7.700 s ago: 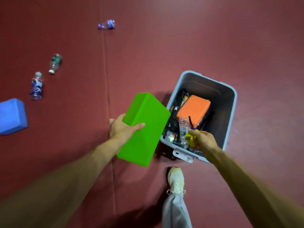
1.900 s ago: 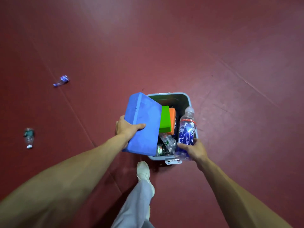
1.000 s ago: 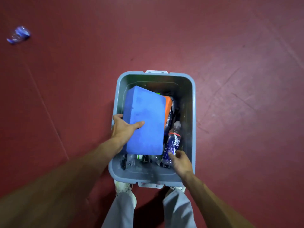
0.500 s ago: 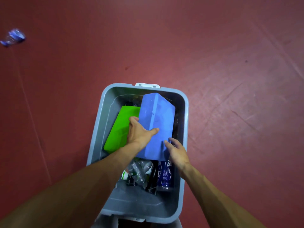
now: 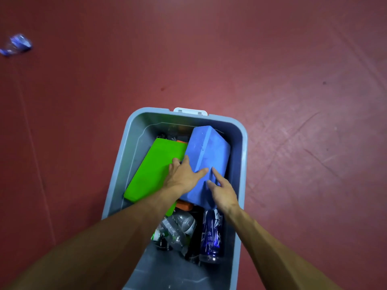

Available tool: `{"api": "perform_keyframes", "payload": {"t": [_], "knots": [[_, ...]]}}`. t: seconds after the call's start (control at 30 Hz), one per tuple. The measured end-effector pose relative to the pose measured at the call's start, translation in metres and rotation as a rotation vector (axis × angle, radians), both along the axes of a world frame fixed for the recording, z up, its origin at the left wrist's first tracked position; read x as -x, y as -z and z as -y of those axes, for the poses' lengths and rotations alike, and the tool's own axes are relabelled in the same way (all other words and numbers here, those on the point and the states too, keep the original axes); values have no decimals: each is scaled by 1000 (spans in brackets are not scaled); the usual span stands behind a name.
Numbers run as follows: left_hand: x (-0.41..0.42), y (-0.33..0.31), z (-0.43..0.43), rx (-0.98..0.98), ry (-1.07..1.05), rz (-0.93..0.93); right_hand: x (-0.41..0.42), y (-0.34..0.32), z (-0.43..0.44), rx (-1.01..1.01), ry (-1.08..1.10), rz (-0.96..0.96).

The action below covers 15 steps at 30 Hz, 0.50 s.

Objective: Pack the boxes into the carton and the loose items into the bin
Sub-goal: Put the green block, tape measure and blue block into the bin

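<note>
From the head camera, a grey plastic bin with a white latch at its far rim stands on the dark red floor, and both bare arms reach down into it. A blue foam block lies aslant on top of the pile in the far right part of the bin, just beside a bright green foam block that leans against the left wall. The left hand has its grip on the blue block: thumb spread across the top face, fingers tucked down along its left edge where the two blocks meet. The right hand holds nothing; its grip is loose, with index finger and thumb lying straight on the block's near right corner. An orange block peeks out from beneath. Nearer the person, a crumpled clear plastic bottle and a dark blue-labelled bottle lie in the bin. A small blue-wrapped bottle lies on the floor, far left, well apart.
</note>
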<state>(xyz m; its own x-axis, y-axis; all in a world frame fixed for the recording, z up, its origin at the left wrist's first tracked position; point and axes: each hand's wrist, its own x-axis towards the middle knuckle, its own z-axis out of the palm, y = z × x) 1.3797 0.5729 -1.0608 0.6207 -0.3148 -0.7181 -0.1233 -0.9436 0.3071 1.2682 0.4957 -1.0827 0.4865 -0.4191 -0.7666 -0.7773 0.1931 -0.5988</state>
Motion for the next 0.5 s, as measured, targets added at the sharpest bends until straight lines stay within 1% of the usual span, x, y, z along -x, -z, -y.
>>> {"api": "perform_keyframes", "payload": {"t": [0.1, 0.3, 0.4, 0.5], "knots": [[1, 8, -9, -8, 87, 20, 2, 2, -2, 12, -126, -3], [-12, 26, -14, -41, 97, 29, -4, 17, -5, 73, -376, -74], [-12, 25, -13, -54, 105, 3, -2, 13, -1, 43, -387, -77], [-14, 15, -23, 69, -66, -163, -1, -4, 4, 51, -321, -72]]}}
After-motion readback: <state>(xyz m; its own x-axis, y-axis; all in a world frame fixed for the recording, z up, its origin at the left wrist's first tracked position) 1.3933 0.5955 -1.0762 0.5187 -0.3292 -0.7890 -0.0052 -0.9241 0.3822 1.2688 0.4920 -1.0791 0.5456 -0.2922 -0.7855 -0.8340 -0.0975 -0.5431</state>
